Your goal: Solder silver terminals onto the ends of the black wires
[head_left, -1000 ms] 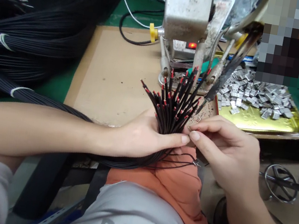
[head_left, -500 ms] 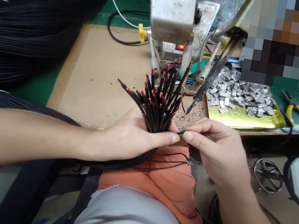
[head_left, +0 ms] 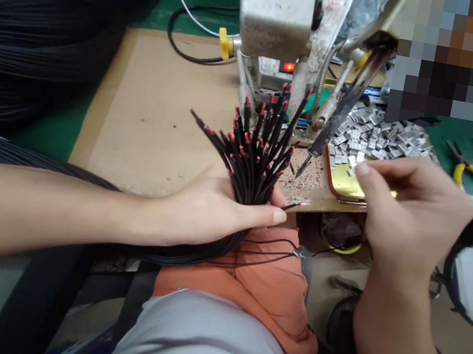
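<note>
My left hand [head_left: 231, 209] is wrapped round a thick bundle of black cables [head_left: 256, 168], whose cut ends fan upward and show red inner wires. Between its thumb and index finger one single cable end [head_left: 293, 206] sticks out to the right, with a red tip. Over the near edge of the tray my right hand [head_left: 415, 202] has thumb and index finger pinched together at a small silver USB connector [head_left: 352, 167]; the fingertips partly hide it. A soldering iron [head_left: 336, 115] slants down on its stand, its tip just above and right of the bundle.
A gold tray [head_left: 344, 188] holds a heap of silver USB connectors [head_left: 376, 134]. Yellow-handled pliers [head_left: 470, 172] lie right of it. A metal machine head [head_left: 274, 13] stands behind the bundle. More black cables [head_left: 35, 44] are piled at left. Finished-looking cables with a connector [head_left: 297, 252] rest on my lap.
My right hand has let go of the single cable end and moved right and up to the tray of connectors. My left hand keeps its hold on the bundle.
</note>
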Available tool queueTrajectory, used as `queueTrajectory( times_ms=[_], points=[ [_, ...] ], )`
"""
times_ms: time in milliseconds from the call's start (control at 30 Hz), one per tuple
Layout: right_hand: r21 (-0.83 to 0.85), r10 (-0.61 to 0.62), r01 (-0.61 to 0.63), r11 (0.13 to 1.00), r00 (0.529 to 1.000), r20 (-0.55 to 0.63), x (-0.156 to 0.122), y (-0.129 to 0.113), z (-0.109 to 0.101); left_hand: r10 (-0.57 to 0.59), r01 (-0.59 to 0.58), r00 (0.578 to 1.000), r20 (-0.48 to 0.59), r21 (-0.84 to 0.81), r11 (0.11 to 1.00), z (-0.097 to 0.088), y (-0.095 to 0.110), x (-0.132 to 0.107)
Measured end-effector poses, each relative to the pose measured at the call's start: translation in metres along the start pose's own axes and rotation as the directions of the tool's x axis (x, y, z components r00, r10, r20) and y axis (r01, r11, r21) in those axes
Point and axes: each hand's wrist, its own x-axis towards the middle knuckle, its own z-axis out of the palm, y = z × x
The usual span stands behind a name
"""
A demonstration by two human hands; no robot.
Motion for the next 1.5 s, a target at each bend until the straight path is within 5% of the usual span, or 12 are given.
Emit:
queueTrajectory(
  times_ms=[133,267,433,567,667,800,1000,1167,1500],
  points=[
    [-0.395,0.065,-0.019,0.918,0.993,0.103,0.024,0.034,-0.005,-0.029,0.028,0.999,0.039,0.008,1.000,-0.002,0.001,0.001],
    [-0.450,0.076,0.000,0.893,0.986,0.150,0.024,0.038,0.002,-0.062,0.068,0.997,0.051,-0.134,0.989,-0.003,-0.002,0.003],
    [-0.291,0.167,-0.132,0.948,0.981,0.098,0.023,0.032,0.002,-0.172,0.176,0.984,0.043,-0.340,0.924,-0.001,-0.007,0.006],
    [0.080,0.112,-0.120,0.990,0.989,0.102,0.024,0.029,-0.004,-0.215,0.184,0.976,-0.020,-0.444,0.877,0.001,-0.005,0.008],
    [0.283,0.096,-0.134,0.950,0.985,0.144,0.017,0.019,-0.005,-0.197,0.157,0.980,-0.036,-0.472,0.868,0.003,-0.004,0.011],
    [0.447,0.204,-0.332,0.831,0.929,0.309,0.002,0.002,-0.001,-0.184,0.142,0.982,-0.046,-0.462,0.875,0.004,-0.005,0.014],
    [0.475,0.213,-0.470,0.743,0.840,0.499,-0.010,-0.007,0.018,-0.117,0.091,0.992,-0.036,-0.428,0.899,0.004,-0.008,0.016],
    [0.564,0.291,-0.505,0.653,0.855,0.429,-0.017,-0.014,0.037,-0.101,0.093,0.995,0.005,-0.432,0.897,0.002,-0.007,0.017],
    [0.564,0.269,-0.468,0.681,0.876,0.401,-0.026,-0.010,0.044,-0.096,0.086,0.995,-0.001,-0.425,0.901,0.003,-0.005,0.017]
  ],
)
